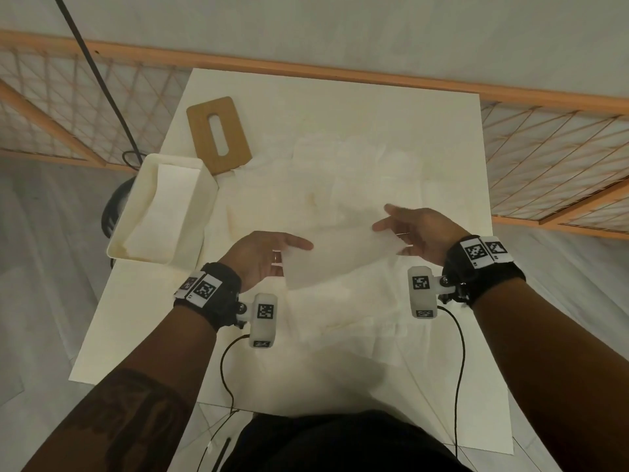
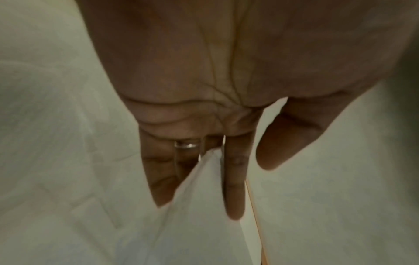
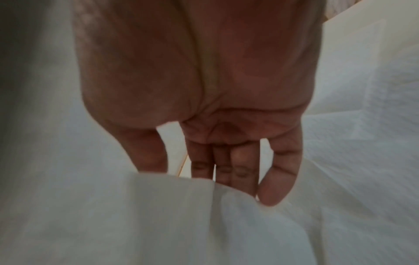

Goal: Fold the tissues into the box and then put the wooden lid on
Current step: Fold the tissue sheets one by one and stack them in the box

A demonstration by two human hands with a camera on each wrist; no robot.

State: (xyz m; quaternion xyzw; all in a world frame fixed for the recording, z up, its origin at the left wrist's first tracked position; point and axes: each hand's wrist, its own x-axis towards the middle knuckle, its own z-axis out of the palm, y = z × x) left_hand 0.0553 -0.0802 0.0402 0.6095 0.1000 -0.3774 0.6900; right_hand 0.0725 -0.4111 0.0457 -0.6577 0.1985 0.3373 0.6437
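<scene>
Tissue in hand: one white tissue (image 1: 335, 257) is held above the table (image 1: 442, 386), stretched between both hands.
Left hand (image 1: 262, 258): pinches the sheet's left edge between nearly straight fingers (image 2: 234, 188).
Right hand (image 1: 420, 229): holds the right edge, thumb and fingers (image 3: 244, 172) closing on the sheet.
Box (image 1: 160, 209): open, at the table's left edge, with some white tissue already lying inside.
Loose tissues (image 1: 340, 185): many still spread flat over the table, so folding looks far from finished.
Wooden lid (image 1: 219, 134): off, lying just beyond the box.
Writing: no brand or label readable; only black-and-white square markers on the wrist bands (image 1: 481, 253).
</scene>
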